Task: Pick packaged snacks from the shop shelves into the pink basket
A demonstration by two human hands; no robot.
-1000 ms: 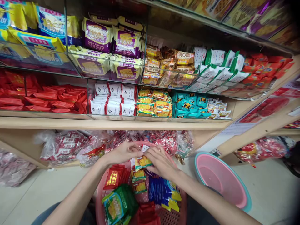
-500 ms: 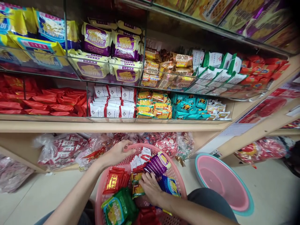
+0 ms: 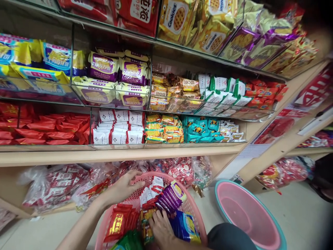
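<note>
Yellow-and-green plastic-film packets [image 3: 146, 224]: mid-way in the pink perforated plastic basket [image 3: 195, 214]; count hidden; probably light, slippery, crumbly; pinch ends gently.
Right hand [image 3: 162, 227]: fingers on them; grasp cannot be told.
Basket: one; six packet piles [image 3: 170, 198].
Left hand [image 3: 122, 189]: eleven-o'clock rim, thumb and fingers parted; hold unclear.
Nested pink and teal basins [image 3: 241, 208]: two, three o'clock.

The light is bright and seems to come from above. The pale floor [image 3: 304, 211] is well lit, but the back of the middle shelf [image 3: 179, 57] is dark. The clear bags [image 3: 56, 184] have shiny spots. The green packet [image 3: 128, 241] looks blurry. Things near the sides look stretched, and the top right corner is black.
</note>
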